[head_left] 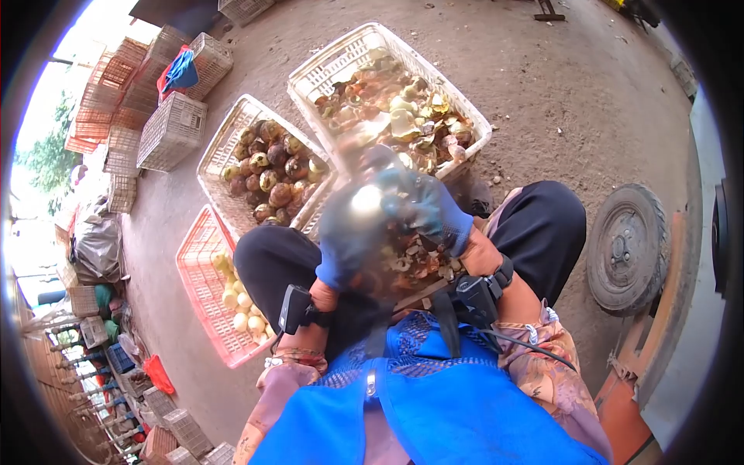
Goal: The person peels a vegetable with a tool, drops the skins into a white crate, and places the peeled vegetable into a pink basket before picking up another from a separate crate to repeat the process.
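Observation:
My left hand [345, 232], in a blue-and-dark work glove, is closed around a pale, shiny, peeled onion [367, 200]. Against it, my right hand [426, 208] in a similar glove has its fingers curled; motion blur hides what they grip. Both hands are over my lap, just in front of a white crate of onion skins [403, 124]. Left of them, a white crate [213, 167] holds brown-and-green unpeeled onions [271, 167]. Farther left, a pink crate [203, 291] contains pale peeled onions [240, 306]. More skins [415, 260] lie below my hands, between my knees.
A wheel with a tyre [626, 249] stands at the right beside a wooden plank [663, 294]. Stacked crates [172, 132] line the left side. A grey covered heap [98, 244] and a red bag [158, 374] are at far left. Bare ground [542, 116] extends ahead.

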The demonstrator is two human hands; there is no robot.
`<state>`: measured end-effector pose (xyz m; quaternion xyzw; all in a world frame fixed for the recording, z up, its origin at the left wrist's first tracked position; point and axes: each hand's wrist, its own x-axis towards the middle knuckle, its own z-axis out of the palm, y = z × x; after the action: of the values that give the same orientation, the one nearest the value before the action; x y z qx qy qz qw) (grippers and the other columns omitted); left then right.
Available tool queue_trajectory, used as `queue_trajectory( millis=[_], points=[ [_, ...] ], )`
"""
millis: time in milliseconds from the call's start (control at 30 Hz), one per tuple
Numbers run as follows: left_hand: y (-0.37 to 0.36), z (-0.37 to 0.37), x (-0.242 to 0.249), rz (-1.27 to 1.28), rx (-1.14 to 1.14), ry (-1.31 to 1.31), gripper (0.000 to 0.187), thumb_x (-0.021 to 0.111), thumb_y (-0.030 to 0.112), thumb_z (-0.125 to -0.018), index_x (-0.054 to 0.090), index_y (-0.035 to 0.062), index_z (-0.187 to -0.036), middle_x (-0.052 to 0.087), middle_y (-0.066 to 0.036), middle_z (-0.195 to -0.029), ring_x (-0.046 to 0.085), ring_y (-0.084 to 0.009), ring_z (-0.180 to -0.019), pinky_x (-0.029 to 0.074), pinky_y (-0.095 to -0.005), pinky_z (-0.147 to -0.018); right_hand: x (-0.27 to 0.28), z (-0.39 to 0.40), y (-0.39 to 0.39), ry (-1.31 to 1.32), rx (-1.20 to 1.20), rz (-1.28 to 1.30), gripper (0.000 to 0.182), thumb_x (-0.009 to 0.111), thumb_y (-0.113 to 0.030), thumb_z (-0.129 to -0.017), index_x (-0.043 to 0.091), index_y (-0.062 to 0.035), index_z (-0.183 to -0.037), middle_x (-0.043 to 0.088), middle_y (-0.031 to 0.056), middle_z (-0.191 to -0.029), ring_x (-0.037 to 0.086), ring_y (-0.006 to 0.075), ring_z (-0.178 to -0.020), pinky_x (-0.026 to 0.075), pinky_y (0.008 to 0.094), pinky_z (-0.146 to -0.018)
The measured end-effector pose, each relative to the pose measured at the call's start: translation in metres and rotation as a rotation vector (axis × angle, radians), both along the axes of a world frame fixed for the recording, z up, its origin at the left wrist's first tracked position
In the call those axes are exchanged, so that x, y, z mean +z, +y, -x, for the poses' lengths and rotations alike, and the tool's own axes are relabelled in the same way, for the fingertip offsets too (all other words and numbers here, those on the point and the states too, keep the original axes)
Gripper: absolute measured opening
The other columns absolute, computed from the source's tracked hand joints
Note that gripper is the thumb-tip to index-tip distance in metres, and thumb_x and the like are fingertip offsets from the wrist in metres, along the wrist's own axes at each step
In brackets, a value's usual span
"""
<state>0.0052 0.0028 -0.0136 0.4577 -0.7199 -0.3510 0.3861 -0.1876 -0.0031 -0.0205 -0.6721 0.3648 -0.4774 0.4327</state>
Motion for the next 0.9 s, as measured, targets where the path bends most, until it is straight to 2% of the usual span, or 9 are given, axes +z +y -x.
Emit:
queue_trajectory(
  millis=[67, 200, 300, 367, 467, 500, 600, 833, 900],
  points=[
    [0.004, 0.005, -0.001, 0.007, 0.074, 0.039, 0.06, 0.083, 0.008, -0.07, 0.054, 0.0002, -0.123, 0.06, -0.006, -0.114, 0.058, -0.0163, -0.104, 0.048, -0.0301, -0.093, -0.013, -0.001, 0.002, -0.142, -0.127, -0.202, 0.019, 0.062, -0.028, -0.087, 0.067, -0.0097, -0.092, 0.067, 0.0109, -0.086, 0.066, 0.0226, -0.078, 0.052, 0.0357, -0.071],
    [0.008, 0.006, 0.006, 0.114, 0.057, -0.065, 0.062, 0.084, 0.009, -0.069, 0.054, -0.0001, -0.123, 0.06, -0.007, -0.115, 0.058, -0.016, -0.104, 0.049, -0.0299, -0.092, 0.001, 0.011, 0.006, 0.0, -0.108, -0.307, 0.019, 0.063, -0.028, -0.087, 0.067, -0.012, -0.095, 0.067, 0.0118, -0.09, 0.066, 0.0277, -0.081, 0.052, 0.0395, -0.072],
    [0.013, 0.012, 0.014, -0.144, 0.082, 0.335, 0.06, 0.082, 0.007, -0.069, 0.054, -0.0005, -0.121, 0.06, -0.008, -0.114, 0.059, -0.0154, -0.102, 0.049, -0.0294, -0.091, -0.002, 0.016, 0.002, 0.387, -0.307, -0.235, 0.02, 0.059, -0.025, -0.089, 0.065, -0.0135, -0.105, 0.067, 0.0143, -0.093, 0.065, 0.0351, -0.083, 0.052, 0.0434, -0.074],
    [0.012, 0.012, 0.022, -0.242, 0.062, 0.449, 0.057, 0.079, 0.004, -0.069, 0.054, -0.0001, -0.12, 0.061, -0.007, -0.112, 0.059, -0.0145, -0.1, 0.05, -0.0285, -0.089, -0.022, 0.017, -0.003, 0.541, -0.653, 0.083, 0.033, 0.056, -0.01, -0.091, 0.062, -0.0114, -0.123, 0.066, 0.009, -0.077, 0.057, 0.0117, -0.065, 0.049, 0.0281, -0.061],
    [0.001, -0.003, -0.001, -0.109, 0.121, 0.154, 0.053, 0.076, 0.005, -0.07, 0.055, -0.0001, -0.119, 0.062, -0.006, -0.11, 0.06, -0.0138, -0.099, 0.05, -0.028, -0.087, -0.011, 0.008, 0.011, 0.33, -0.593, -0.185, 0.041, 0.056, -0.005, -0.087, 0.059, -0.0112, -0.128, 0.065, 0.0138, -0.078, 0.061, 0.02, -0.063, 0.051, 0.0351, -0.059],
    [-0.001, -0.002, 0.001, -0.107, 0.13, 0.155, 0.053, 0.076, 0.005, -0.07, 0.055, -0.0001, -0.119, 0.062, -0.006, -0.11, 0.06, -0.0138, -0.099, 0.05, -0.028, -0.087, 0.006, 0.004, 0.016, 0.38, -0.53, -0.152, 0.046, 0.058, -0.007, -0.084, 0.057, -0.0113, -0.13, 0.066, 0.0156, -0.078, 0.064, 0.0312, -0.065, 0.051, 0.0419, -0.058],
    [-0.002, 0.002, 0.005, -0.088, 0.127, 0.244, 0.05, 0.074, 0.007, -0.072, 0.055, -0.001, -0.118, 0.062, -0.005, -0.108, 0.06, -0.0134, -0.097, 0.049, -0.0273, -0.086, 0.024, -0.008, 0.027, 0.495, -0.351, 0.189, 0.043, 0.059, -0.011, -0.083, 0.059, -0.012, -0.126, 0.065, 0.0181, -0.079, 0.063, 0.0379, -0.069, 0.051, 0.0465, -0.06],
    [0.002, -0.011, -0.008, 0.11, 0.01, 0.125, 0.032, 0.062, 0.025, -0.088, 0.067, -0.0014, -0.105, 0.058, -0.015, -0.123, 0.057, -0.0269, -0.11, 0.041, -0.038, -0.101, 0.017, -0.005, 0.02, 0.9, -0.252, -0.189, 0.029, 0.061, -0.028, -0.086, 0.067, -0.0122, -0.11, 0.068, 0.0141, -0.084, 0.067, 0.0328, -0.081, 0.052, 0.0441, -0.072],
    [0.002, -0.017, -0.02, 0.081, -0.018, 0.158, 0.036, 0.059, 0.03, -0.09, 0.068, -0.0012, -0.106, 0.056, -0.017, -0.126, 0.056, -0.0283, -0.113, 0.039, -0.0387, -0.103, 0.018, 0.0, 0.015, 0.767, -0.258, -0.252, 0.032, 0.061, -0.025, -0.086, 0.064, -0.0131, -0.116, 0.068, 0.0158, -0.086, 0.067, 0.0328, -0.08, 0.053, 0.044, -0.07]
  ],
)
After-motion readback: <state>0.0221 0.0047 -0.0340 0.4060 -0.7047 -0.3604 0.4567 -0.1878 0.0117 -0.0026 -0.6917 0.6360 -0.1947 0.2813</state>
